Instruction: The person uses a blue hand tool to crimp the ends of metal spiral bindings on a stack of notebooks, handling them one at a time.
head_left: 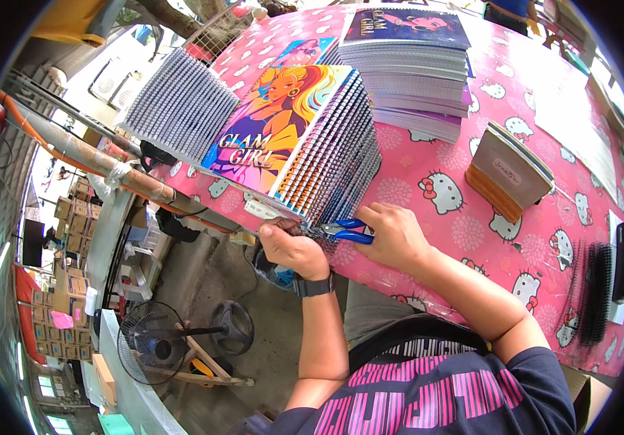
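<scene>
My right hand (393,235) is closed round the blue handles of small cutting pliers (352,230). The pliers' jaws point left, at the near end of the spiral bindings on a tall stack of notebooks (268,134) with a colourful illustrated cover. My left hand (294,250), a dark watch on its wrist, is curled at the near bottom corner of that stack, thumb uppermost. Its other fingers are mostly hidden, and what they grip by the pliers' tip cannot be made out.
A leaning stack of spiral-bound books (180,105) stands left. Behind are a dark-covered stack (406,69) and a partly hidden notebook (305,52). On the pink patterned tablecloth (428,246) lie a brown block (508,174) and black binding coils (595,293). A fan (154,333) stands below left.
</scene>
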`<state>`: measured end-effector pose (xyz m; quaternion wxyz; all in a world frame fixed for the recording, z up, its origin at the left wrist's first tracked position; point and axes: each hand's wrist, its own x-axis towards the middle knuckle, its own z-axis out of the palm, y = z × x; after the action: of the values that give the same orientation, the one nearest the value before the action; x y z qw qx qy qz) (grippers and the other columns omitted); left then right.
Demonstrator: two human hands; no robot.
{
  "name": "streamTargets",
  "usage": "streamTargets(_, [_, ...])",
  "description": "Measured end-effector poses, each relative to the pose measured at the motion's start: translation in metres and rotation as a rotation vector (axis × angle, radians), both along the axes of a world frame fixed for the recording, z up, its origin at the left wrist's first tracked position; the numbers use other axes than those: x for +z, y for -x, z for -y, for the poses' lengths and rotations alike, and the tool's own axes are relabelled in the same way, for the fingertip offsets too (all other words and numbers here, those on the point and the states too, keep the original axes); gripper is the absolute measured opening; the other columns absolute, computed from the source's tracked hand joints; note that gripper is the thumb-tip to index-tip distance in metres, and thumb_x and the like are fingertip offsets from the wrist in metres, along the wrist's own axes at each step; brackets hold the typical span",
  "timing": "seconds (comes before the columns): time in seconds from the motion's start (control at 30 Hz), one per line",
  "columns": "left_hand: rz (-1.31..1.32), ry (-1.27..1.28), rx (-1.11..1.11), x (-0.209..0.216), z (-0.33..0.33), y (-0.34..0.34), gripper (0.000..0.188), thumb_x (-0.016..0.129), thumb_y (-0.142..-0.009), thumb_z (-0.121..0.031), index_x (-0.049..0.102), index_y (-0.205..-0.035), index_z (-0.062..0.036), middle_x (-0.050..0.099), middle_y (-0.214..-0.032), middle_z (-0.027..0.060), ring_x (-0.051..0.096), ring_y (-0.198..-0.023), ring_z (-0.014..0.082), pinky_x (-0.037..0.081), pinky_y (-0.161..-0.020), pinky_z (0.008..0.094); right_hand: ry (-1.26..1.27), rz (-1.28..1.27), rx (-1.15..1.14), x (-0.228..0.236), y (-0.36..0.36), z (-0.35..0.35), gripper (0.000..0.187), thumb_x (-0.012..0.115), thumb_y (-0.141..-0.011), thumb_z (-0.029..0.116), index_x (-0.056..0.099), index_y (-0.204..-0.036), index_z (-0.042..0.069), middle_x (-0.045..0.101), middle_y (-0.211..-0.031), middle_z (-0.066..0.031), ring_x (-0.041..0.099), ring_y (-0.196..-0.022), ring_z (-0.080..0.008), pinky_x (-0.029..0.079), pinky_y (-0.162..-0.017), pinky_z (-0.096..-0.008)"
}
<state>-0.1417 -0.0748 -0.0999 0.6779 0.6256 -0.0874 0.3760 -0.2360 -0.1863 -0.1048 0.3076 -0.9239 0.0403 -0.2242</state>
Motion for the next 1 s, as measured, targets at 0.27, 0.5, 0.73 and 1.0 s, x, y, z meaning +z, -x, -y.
streamTargets(0.27, [-0.505,0.537,-0.3,-0.023,-0.016,-0.007,0.04,0.032,-0.095,-0.037,0.044,-0.075,-0.0047,0.038,-0.064,0.0015,0.034,-0.055,0.012,0.029,-0.05,0.024,0.042,0.032,-0.046,-0.008,0.003,0.006,0.04,0.069,-0.059,0.018,0.057,-0.095,0.005,0.056,-0.083,-0.0102,0.054,-0.083,-0.0279,0.042,-0.074,-0.039])
streamTargets(0.5, [-0.109,0.41,-0.42,-0.053,0.011,0.019,0.039,0.028,-0.096,-0.034,0.046,-0.091,0.001,0.045,-0.092,0.0095,0.043,-0.08,0.0171,0.038,-0.073,0.0329,0.09,0.026,-0.028,-0.006,-0.003,0.0,0.04,0.071,-0.058,0.022,0.057,-0.092,0.006,0.056,-0.083,-0.0086,0.054,-0.084,-0.0258,0.042,-0.072,-0.0386])
streamTargets(0.73, [-0.108,0.092,-0.16,-0.049,0.004,0.003,0.041,0.035,-0.096,-0.031,0.047,-0.072,0.0012,0.043,-0.067,0.0064,0.039,-0.063,0.0157,0.034,-0.061,0.0301,-0.043,-0.04,-0.017,-0.01,0.0,-0.001,0.034,0.072,-0.059,0.02,0.055,-0.084,0.004,0.054,-0.074,-0.0119,0.056,-0.069,-0.0305,0.045,-0.061,-0.0409])
streamTargets(1.0, [-0.178,0.227,-0.327,-0.041,0.004,0.004,0.042,0.037,-0.096,-0.029,0.054,-0.086,0.0078,0.055,-0.083,0.0095,0.049,-0.072,0.0145,0.041,-0.066,0.0294,0.148,0.182,-0.082,-0.013,-0.003,-0.005,0.034,0.072,-0.059,0.021,0.055,-0.084,0.004,0.055,-0.076,-0.0116,0.056,-0.071,-0.0307,0.045,-0.063,-0.0413])
